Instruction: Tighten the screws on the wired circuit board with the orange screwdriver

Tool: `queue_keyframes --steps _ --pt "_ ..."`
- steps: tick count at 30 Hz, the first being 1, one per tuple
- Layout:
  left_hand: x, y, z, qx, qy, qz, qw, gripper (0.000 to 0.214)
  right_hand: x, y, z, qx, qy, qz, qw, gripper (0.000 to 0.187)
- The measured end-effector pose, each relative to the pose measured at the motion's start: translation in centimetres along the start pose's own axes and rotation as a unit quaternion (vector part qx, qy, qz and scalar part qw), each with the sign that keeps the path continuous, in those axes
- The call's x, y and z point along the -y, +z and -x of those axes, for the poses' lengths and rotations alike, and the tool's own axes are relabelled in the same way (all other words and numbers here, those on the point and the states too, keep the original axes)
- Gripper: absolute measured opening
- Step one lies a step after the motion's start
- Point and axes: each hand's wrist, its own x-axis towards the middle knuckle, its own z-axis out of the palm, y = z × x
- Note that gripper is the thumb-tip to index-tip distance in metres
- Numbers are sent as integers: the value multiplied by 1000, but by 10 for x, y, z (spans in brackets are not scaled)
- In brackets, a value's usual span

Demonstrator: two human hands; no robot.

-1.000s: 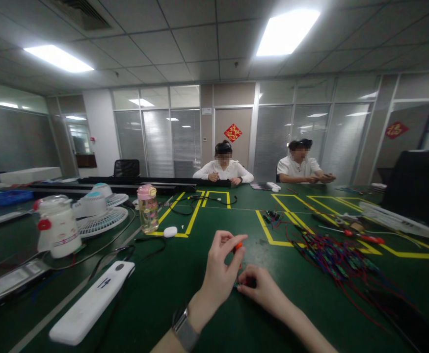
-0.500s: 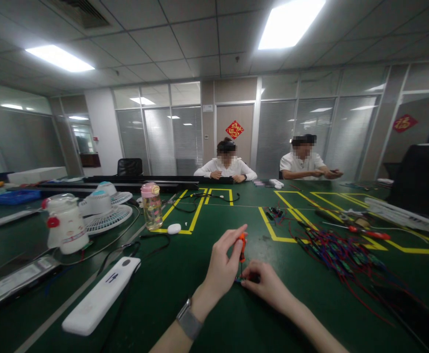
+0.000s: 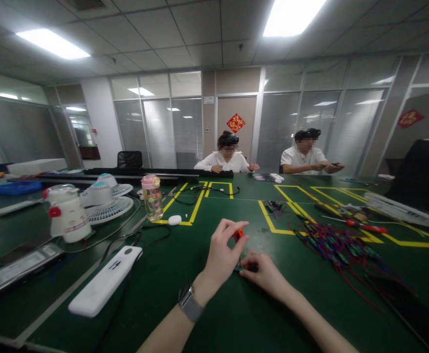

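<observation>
My left hand [image 3: 225, 252] is curled round the orange handle of a screwdriver [image 3: 238, 234]. Its shaft points down towards the table, partly hidden by my fingers. Low by the tip, my right hand [image 3: 264, 274] pinches a small green circuit board [image 3: 238, 268] between thumb and fingers. Most of that board is covered, so where the tip touches it I cannot tell. To the right lies a tangled heap of similar boards with red and blue wires [image 3: 332, 245].
A white oblong case [image 3: 106, 282] and white fans [image 3: 109, 208] lie left, near a pink-lidded bottle [image 3: 151, 198] and a white jug [image 3: 69, 215]. A red-handled screwdriver [image 3: 365, 226] lies right. Yellow tape marks the green table [image 3: 214, 318]. Two people sit opposite.
My left fingers have shifted on the screwdriver handle, with the thumb and index finger spread wider. My right hand keeps its pinch. The nearer person opposite has lifted a hand.
</observation>
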Motion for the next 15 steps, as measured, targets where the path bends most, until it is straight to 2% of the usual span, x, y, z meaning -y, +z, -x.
queue_keyframes --steps 4,6,11,15 --pt "-2 -2 -1 31 -2 38 999 35 3 -2 0 4 3 -1 1000 10" --pt "-2 -2 -1 27 -1 48 999 36 3 -3 1 7 5 -10 1000 12" --pt "-2 -3 -2 -4 15 -12 1000 28 1 -4 1 9 0 -14 1000 12" --pt "-2 -3 -1 24 9 25 999 35 -4 -2 -1 15 -6 -16 1000 14"
